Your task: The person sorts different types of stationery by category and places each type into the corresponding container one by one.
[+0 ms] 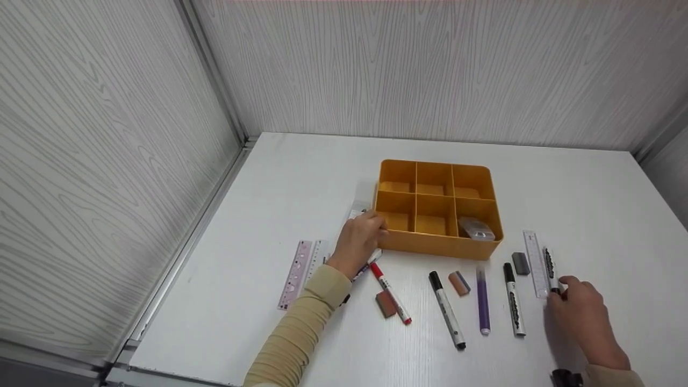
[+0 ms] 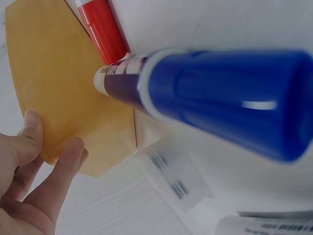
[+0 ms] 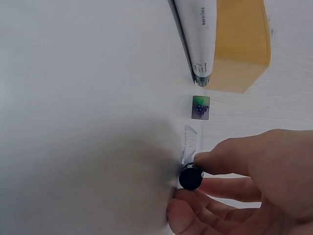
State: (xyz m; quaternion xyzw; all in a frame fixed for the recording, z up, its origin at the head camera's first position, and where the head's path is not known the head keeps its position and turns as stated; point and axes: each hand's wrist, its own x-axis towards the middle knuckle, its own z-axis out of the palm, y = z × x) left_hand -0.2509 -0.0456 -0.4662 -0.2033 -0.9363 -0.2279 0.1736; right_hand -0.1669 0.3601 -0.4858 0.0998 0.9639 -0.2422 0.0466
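Observation:
The yellow six-compartment box stands on the white table, with a small clear plastic case in its front right compartment. My left hand grips the box at its front left corner, thumb and fingers on either side of the rim in the left wrist view. Far to the right, my right hand pinches the near end of a black-and-white marker; its round black end faces the right wrist camera. A clear ruler lies just left of that marker.
Before the box lie a red marker, a black-capped marker, a purple marker and another black marker. Several erasers, including a grey one, lie among them. A pink ruler and a blue-capped marker are by the left arm.

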